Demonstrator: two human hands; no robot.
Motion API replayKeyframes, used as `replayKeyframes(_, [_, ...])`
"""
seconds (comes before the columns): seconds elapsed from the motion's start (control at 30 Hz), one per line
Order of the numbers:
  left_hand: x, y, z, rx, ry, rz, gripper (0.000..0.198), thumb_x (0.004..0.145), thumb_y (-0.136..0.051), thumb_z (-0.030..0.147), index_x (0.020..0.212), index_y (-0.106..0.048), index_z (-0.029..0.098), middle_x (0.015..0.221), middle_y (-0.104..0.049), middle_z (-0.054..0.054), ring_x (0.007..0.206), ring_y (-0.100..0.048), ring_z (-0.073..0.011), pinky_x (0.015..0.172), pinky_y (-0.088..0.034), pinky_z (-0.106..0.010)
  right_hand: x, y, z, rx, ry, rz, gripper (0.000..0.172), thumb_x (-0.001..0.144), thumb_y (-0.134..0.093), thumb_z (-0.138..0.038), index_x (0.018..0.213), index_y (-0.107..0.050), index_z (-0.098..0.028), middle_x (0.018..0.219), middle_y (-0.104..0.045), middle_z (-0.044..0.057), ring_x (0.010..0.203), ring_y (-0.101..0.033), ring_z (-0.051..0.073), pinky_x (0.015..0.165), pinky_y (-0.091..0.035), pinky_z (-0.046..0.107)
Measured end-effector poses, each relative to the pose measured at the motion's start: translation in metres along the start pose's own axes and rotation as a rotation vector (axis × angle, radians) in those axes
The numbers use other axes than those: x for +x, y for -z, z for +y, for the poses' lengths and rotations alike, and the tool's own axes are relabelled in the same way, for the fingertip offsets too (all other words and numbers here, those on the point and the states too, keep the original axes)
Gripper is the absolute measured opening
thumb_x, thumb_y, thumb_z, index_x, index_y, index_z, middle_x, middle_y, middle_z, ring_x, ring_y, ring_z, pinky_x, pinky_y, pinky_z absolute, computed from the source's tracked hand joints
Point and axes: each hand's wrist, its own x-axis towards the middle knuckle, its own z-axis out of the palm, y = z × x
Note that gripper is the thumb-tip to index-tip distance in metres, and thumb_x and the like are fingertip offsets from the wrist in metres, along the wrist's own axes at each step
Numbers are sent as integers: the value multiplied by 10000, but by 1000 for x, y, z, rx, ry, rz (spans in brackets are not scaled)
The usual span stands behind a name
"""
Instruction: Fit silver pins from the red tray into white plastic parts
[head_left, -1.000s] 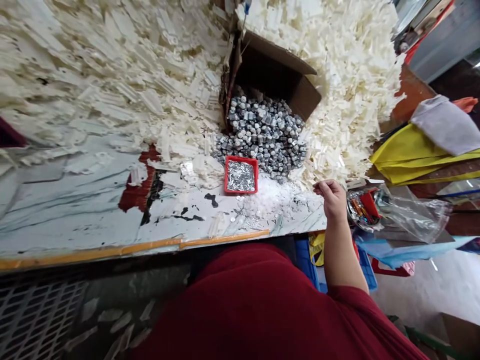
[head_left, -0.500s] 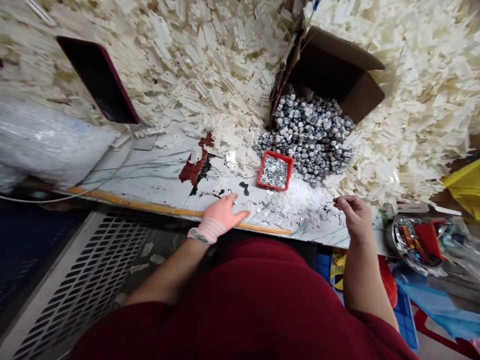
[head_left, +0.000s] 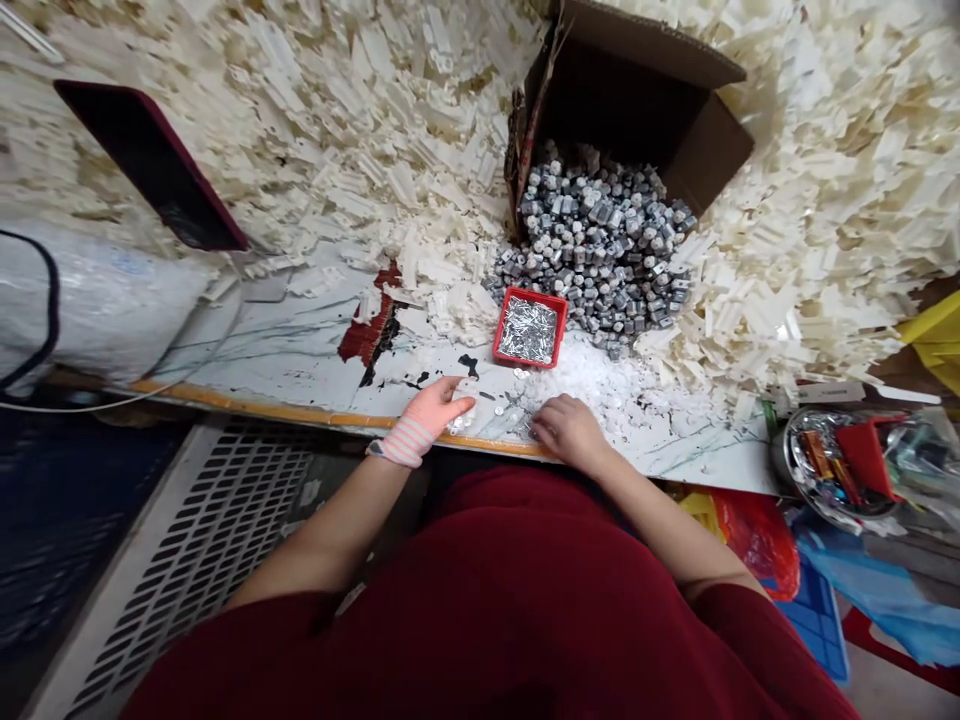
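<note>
The fingers (head_left: 459,402) of the left hand (head_left: 433,410) lie straight and close together, and those of the right hand (head_left: 570,430) curl down, though any pinch cannot be told, both among small silvery bits (head_left: 510,405) on the marbled worktop (head_left: 675,458). Judging by how things lie, much remains: a big heap of grey hexagonal metal pieces (head_left: 592,240) sits at 12 o'clock, below an open cardboard box (head_left: 637,100) at 1 o'clock, and a red tray (head_left: 525,293) at 11 o'clock is full of silvery pins (head_left: 527,330).

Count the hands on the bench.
2: the left hand at the front edge of the bench top, the right hand just beside it, near small shiny pieces. No others show.
</note>
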Motion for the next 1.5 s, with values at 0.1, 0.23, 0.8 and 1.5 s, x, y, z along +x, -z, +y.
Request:
replayKeyframes(0.1, [-9, -6, 5, -343, 126, -28, 436, 615, -701, 426, 931, -594, 145, 778, -660, -25, 749, -625, -184, 716, -489, -290, 26, -20, -14, -247, 99, -127, 205, 947, -464, -236, 918, -653, -162, 951, -656, 121, 947, -534, 256, 774, -396, 373])
replayKeyframes(0.23, [-17, -22, 8, -562, 223, -66, 386, 605, -720, 380, 867, -542, 159, 708, -626, 17, 642, -593, -144, 630, -479, -263, 38, -34, -17, -378, 103, -204, 203, 949, -423, -158, 952, -625, -148, 996, -640, 132, 968, -509, 268, 768, -379, 382])
replayKeyframes(0.8, [-1, -64, 36, -384, 130, -175, 216, 689, -667, 319, 784, -521, 191, 487, -488, 74, 412, -455, -101, 424, -334, -215, 38, 15, -13, 325, -304, 98, 105, 920, -464, -293, 894, -541, -226, 814, -654, 15, 748, -600, 168, 690, -430, 270])
replayKeyframes(1.5, [-3, -103, 60, -422, 296, -417, 295, 634, -669, 333, 831, -502, 190, 615, -569, 49, 535, -561, -130, 486, -431, -235, -113, 38, 94, -66, -648, 267, 190, 889, -510, -258, 944, -685, -207, 933, -661, 82, 912, -608, 215, 801, -482, 331])
